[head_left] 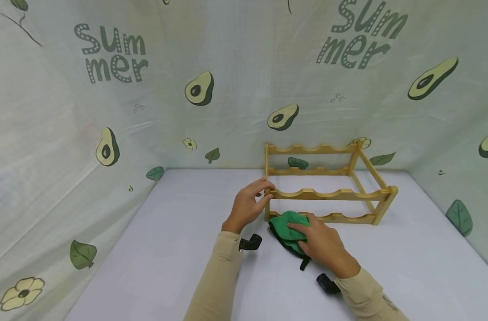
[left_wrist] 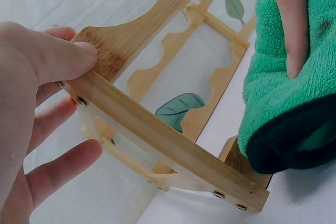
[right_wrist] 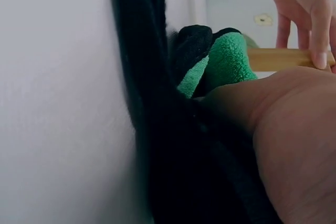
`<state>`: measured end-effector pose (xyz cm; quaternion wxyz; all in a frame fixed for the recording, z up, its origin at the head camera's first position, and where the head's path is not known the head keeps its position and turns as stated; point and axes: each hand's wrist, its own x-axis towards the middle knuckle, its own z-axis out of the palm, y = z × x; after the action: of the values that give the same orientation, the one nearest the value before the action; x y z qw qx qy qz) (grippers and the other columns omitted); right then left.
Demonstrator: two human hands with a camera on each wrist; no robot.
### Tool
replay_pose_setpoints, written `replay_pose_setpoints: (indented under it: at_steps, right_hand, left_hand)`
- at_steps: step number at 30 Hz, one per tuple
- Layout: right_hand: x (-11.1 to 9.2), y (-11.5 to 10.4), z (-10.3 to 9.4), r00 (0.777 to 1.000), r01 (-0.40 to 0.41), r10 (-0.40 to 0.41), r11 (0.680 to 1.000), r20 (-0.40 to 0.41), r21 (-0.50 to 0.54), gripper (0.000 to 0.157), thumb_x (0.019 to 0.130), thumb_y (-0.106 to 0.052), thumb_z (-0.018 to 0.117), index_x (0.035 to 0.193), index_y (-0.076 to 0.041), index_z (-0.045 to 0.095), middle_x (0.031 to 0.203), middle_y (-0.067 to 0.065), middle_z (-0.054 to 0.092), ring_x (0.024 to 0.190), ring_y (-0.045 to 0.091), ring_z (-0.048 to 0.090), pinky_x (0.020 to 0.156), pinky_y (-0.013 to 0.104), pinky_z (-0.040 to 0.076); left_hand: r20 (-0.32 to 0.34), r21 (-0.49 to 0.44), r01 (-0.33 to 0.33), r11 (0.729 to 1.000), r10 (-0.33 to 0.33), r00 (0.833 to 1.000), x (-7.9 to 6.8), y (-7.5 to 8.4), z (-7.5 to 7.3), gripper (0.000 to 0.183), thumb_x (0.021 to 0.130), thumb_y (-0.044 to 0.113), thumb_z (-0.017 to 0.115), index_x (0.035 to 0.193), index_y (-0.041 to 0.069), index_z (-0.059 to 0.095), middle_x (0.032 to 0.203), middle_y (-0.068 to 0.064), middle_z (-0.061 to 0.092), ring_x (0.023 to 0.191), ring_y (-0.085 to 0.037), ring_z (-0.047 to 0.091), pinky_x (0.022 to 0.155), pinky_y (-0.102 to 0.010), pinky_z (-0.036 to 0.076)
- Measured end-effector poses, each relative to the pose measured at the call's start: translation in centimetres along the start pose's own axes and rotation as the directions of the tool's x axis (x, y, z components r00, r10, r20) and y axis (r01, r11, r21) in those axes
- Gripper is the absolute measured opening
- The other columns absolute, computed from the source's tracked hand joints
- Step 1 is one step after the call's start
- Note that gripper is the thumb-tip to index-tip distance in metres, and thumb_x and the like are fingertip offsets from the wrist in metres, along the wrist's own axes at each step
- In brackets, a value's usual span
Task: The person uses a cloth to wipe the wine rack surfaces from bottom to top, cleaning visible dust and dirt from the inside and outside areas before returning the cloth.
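Note:
A light wooden rack with wavy rails (head_left: 332, 195) stands toward the back right of the white table. My left hand (head_left: 248, 205) holds its front left upper corner; in the left wrist view the thumb (left_wrist: 79, 53) lies on the top rail beside the end post (left_wrist: 170, 139), other fingers spread behind. My right hand (head_left: 326, 245) grips a bunched green terry cloth (head_left: 290, 227) with black trim at the rack's lower front left. One finger sinks into the cloth's pile (left_wrist: 268, 77). In the right wrist view the black trim (right_wrist: 173, 145) hangs below the hand, whose fingertips are hidden.
Behind the rack hangs a pale curtain (head_left: 228, 120) printed with avocados, leaves and lettering. The white tabletop (head_left: 188, 249) extends left of the rack and in front of it. Black wrist devices (head_left: 250, 242) sit near both sleeves.

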<state>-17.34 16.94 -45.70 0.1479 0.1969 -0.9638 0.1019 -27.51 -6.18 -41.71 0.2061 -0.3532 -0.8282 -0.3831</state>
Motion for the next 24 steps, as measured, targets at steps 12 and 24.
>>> replay_pose_setpoints:
  at_steps: [12, 24]
  right_hand:
    - [-0.4, 1.4, -0.8, 0.996, -0.072, 0.07, 0.997, 0.045, 0.042, 0.047, 0.077, -0.017, 0.083, 0.12, -0.032, 0.074, 0.113, 0.013, 0.058, 0.076, 0.02, 0.06, 0.047, 0.034, 0.045]
    - [-1.4, 2.7, -1.9, 0.985, -0.151, 0.146, 0.987, 0.088, 0.061, 0.047, 0.077, -0.015, 0.081, 0.12, -0.031, 0.074, 0.113, 0.016, 0.058, 0.078, 0.021, 0.058, 0.05, 0.039, 0.046]
  left_hand:
    - [0.008, 0.009, 0.005, 1.0, -0.005, 1.0, -0.1, -0.2, -0.1, 0.022, 0.095, 0.016, 0.071, 0.117, 0.019, 0.071, 0.131, 0.003, 0.065, 0.134, -0.013, 0.05, 0.085, -0.026, 0.054]
    - [-0.019, -0.002, -0.025, 1.0, 0.025, 1.0, 0.0, -0.3, -0.1, 0.021, 0.094, 0.012, 0.072, 0.114, 0.017, 0.072, 0.125, 0.0, 0.069, 0.131, -0.014, 0.053, 0.084, -0.024, 0.054]
